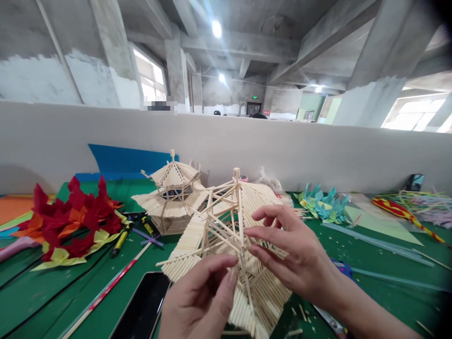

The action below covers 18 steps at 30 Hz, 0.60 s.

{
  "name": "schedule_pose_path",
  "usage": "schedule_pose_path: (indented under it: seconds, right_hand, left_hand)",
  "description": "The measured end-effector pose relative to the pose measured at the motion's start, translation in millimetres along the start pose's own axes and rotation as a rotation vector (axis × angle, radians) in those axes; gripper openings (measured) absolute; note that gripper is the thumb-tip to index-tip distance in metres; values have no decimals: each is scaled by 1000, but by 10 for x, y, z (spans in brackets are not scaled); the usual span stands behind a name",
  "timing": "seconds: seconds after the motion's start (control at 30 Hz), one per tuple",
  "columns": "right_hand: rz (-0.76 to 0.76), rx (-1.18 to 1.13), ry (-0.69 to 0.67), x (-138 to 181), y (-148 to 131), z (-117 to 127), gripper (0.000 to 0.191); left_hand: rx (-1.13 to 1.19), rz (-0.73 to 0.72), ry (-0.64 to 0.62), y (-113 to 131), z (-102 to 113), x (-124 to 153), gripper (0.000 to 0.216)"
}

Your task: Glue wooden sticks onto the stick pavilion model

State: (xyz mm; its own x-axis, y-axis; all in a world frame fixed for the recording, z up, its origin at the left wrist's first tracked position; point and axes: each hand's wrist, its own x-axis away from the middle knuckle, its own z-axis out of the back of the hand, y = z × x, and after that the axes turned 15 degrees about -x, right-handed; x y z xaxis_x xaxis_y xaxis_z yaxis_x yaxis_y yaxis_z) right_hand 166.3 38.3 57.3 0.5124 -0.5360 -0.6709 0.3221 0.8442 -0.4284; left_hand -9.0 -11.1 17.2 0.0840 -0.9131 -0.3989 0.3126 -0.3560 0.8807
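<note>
A pagoda model made of thin wooden sticks (187, 245) stands in front of me, with part of its roof bare framework. My left hand (203, 296) is at its near side, thumb and forefinger brought together in a pinch. Whatever lies between those fingertips is too small to make out. Over the right part of the framework is my right hand (289, 245), its fingers curved and apart, the tips close to an upright roof stick. I cannot tell whether they touch it. Behind stands a smaller two-tiered stick pavilion (173, 202).
A black phone (143, 306) lies at the near left. Red and orange paper flowers (76, 221) stand farther left, near a yellow-handled tool (120, 242). Teal paper leaves (323, 202) and clear glue sticks (377, 242) lie right. A white partition (229, 141) closes the green table's back.
</note>
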Motion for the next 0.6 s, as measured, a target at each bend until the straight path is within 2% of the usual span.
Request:
schedule_pose_path:
  seconds: [0.17,0.33,0.47,0.6]
  right_hand:
    - [2,62,-32,-20,-32,-15,18]
    - [-13,81,-46,-27,-38,-27,20]
    - [-6,72,-30,-24,-18,-31,22]
    - [-29,25,-5,-12,4,-36,27]
  left_hand:
    - [-295,-293,130,-54,-17,-88,26]
    - [-560,-616,93,-97,-24,-164,35]
    - [-653,-692,136,-103,-62,-194,40]
    - [-696,-740,114,-114,-84,-230,40]
